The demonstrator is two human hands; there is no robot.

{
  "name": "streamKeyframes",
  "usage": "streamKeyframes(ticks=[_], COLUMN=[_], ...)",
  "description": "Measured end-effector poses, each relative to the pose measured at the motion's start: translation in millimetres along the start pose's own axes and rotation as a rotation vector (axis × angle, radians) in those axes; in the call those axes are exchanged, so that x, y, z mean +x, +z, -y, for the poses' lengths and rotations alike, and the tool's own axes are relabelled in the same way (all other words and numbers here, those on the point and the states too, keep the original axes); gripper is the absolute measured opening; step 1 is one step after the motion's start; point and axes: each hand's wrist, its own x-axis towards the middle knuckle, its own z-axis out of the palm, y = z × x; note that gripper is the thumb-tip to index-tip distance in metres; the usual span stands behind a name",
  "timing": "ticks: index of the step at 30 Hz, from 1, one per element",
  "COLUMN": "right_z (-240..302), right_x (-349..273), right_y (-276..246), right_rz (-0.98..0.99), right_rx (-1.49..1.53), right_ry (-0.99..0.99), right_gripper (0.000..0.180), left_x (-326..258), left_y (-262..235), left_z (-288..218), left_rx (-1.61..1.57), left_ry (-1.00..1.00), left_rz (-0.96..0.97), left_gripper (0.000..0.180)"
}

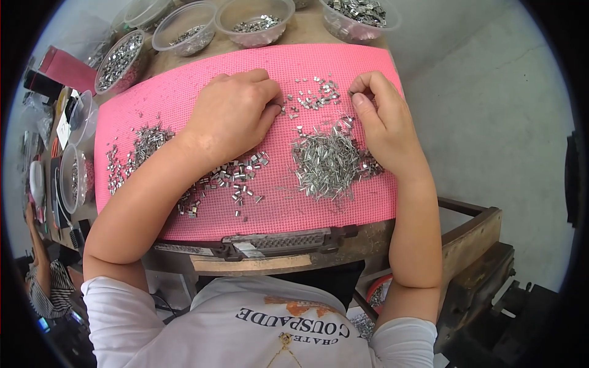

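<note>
On a pink textured mat lie loose heaps of small metal pieces. My left hand rests near the mat's middle, its fingers curled and thumb drawn in; whatever is in them is hidden. Opposite it, my right hand pinches thumb against forefinger, with a tiny dark bit at the tips too small to name. Between the hands are scattered small silvery clips. Just below them sits a pile of thin metal pins, close beside my right wrist. Squarish metal pieces lie below my left wrist, partly covered by the forearm.
Another heap of small metal parts lies left of my left forearm. Clear plastic bowls of metal parts line the far edge, such as one bowl and a fuller one. Another person's arm shows at far left.
</note>
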Motion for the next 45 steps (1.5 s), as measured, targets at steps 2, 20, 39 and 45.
streamKeyframes(ticks=[2, 20, 39, 45], right_z=[3.5, 76.2, 86.7, 85.3], right_x=[-2.0, -130.4, -136.4, -127.6], right_y=[-1.0, 4.6, 0.8, -1.3], right_rz=[0.024, 0.172, 0.227, 0.209], right_rx=[0.062, -0.138, -0.274, -0.215], right_ry=[0.047, -0.196, -0.23, -0.195], right_gripper=[0.01, 0.023, 0.021, 0.016], left_x=[-3.8, -128.4, -122.3, -107.9], left_y=[-0.9, 6.0, 28.5, -12.1], left_z=[-2.8, -92.4, -118.2, -97.0], left_rx=[0.051, -0.374, -0.06, -0.322], left_ry=[0.02, -0.009, 0.102, 0.005], left_rz=[-0.014, -0.139, -0.254, -0.027], left_gripper=[0.015, 0.02, 0.028, 0.031])
